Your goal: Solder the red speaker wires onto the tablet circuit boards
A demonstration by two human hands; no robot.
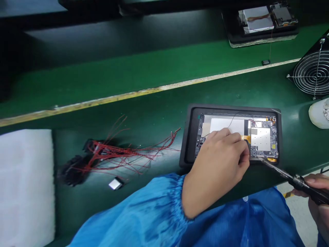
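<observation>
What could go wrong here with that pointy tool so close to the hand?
The soldering iron in the right hand has its tip right beside the left hand, so a small slip might burn that hand. The tip might also touch the thin orange ribbon or the tablet's circuit board and damage them.

This place looks like a workshop in an electronics factory, maybe a long assembly line. The green work surface (pixel 144 99) has a pale strip running along it, and it continues far across the view. An opened tablet (pixel 260 139) lies in a black holder (pixel 186 137), so its circuit board can be seen, and a second opened device (pixel 257 20) sits farther away. A small fan (pixel 313 73) with a wire guard stands nearby, and the worker wears a blue smock sleeve (pixel 128 219).
</observation>
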